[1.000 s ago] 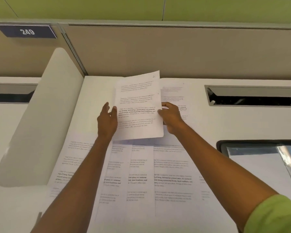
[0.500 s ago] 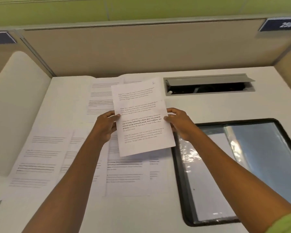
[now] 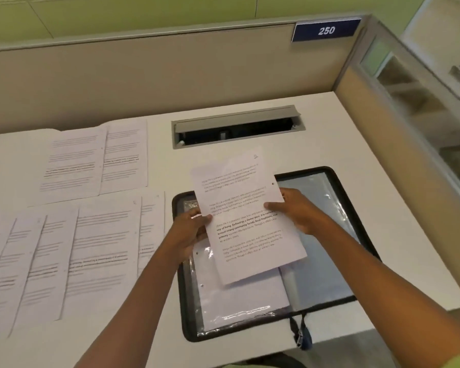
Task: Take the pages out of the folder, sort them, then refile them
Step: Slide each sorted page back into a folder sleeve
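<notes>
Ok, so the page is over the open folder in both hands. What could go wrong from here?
The page, pinched at its sides by the left hand and right hand, sits skewed to the clear sleeve in the folder; a corner may catch or crease going in. The left forearm passes close to the overlapped pages on the desk and could nudge that row out of order.

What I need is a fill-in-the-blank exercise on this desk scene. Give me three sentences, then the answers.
1. The left hand and the right hand hold one page above the open, black-edged ____.
2. The blue sign on the partition reads ____.
3. The spread pages lie on the desk to the ____ of the held page.

Answers: folder; 250; left.
</notes>
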Demonstrator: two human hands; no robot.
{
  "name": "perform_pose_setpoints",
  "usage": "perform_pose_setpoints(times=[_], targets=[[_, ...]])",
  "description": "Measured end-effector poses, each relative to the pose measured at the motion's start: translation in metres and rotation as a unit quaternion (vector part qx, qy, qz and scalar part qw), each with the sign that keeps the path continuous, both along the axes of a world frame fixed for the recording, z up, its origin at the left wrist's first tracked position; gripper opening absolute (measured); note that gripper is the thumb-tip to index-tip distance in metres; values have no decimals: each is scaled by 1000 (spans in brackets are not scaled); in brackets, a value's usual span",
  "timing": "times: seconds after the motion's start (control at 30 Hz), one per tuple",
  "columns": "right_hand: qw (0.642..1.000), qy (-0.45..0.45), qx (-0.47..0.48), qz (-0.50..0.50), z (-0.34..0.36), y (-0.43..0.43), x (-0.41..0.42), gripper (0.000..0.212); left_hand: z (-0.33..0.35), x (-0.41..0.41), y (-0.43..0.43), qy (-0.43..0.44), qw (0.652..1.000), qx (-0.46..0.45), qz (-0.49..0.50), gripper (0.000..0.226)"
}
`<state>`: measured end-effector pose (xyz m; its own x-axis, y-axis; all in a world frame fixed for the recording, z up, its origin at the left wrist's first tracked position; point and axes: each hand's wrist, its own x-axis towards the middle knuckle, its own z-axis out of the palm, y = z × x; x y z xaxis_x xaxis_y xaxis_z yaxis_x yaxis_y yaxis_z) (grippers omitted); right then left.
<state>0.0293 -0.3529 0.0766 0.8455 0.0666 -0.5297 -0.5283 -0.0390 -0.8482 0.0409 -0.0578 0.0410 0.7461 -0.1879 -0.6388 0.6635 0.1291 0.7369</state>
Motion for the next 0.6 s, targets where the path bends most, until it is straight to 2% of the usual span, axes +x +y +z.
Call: perform_pose_setpoints(times=[0.1, 0.17, 0.2, 0.27, 0.33, 0.47, 0.6], targets=[[1000, 14, 5, -9, 1, -52, -18, 40, 5, -11, -43, -37, 997, 61, -38, 19], [1000, 17, 5, -17, 0, -84, -28, 40, 6, -12, -66, -98, 988, 117, -35, 17], [1000, 18, 4, -25, -1, -100, -33, 41, 4, -9, -77, -148, 973, 173, -42, 18], [999, 22, 2, -49, -2, -128, -42, 42, -2, 0, -94, -251, 922, 286, -77, 23], [997, 26, 6, -67, -4, -151, -51, 42, -12, 14, -112, -313, 881, 332, -124, 26], [996, 41, 0, -83, -10, -186, -64, 42, -34, 42, -147, -377, 811, 386, -227, 40], [993, 52, -4, -107, -13, -207, -71, 43, -39, 65, -173, -384, 755, 431, -311, 42]])
